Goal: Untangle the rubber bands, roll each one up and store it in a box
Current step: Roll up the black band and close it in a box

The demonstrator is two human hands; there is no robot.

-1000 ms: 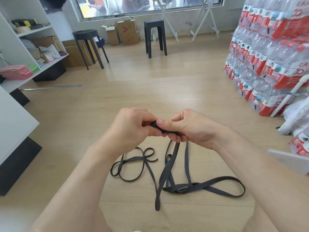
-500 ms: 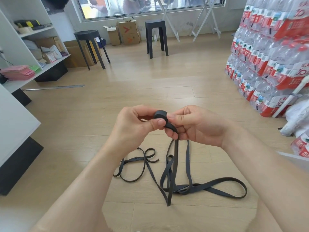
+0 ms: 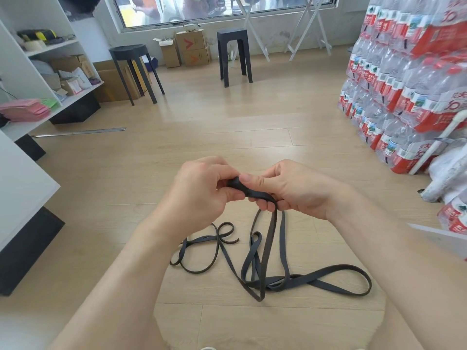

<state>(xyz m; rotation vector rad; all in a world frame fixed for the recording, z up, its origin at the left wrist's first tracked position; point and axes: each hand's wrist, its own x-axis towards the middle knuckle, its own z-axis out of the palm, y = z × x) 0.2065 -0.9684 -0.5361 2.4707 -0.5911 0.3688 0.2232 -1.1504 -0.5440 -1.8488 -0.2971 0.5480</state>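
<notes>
- A thin band [image 3: 199, 240] lies looped on the floor [image 3: 227, 127] beneath the left hand [image 3: 202, 193].
- The left hand's grip is curled round the rolled end [image 3: 235, 183] of a wider rubber band [image 3: 260, 195].
- The right hand [image 3: 293, 190] pinches this band just beside the roll, in a narrow grip.
- Its strands hang to the floor, and the long loop lies furthest right.

Left grip [image 3: 199, 190] and right grip [image 3: 295, 190]: bare hands. Left forearm [image 3: 121, 274] and right forearm [image 3: 379, 261]: bare from wrist to the lower frame edge, uncovered along the whole visible length. Right thumb nail [image 3: 245, 178]: short, plain, unpainted. Knuckle creases visible on both grips.
</notes>
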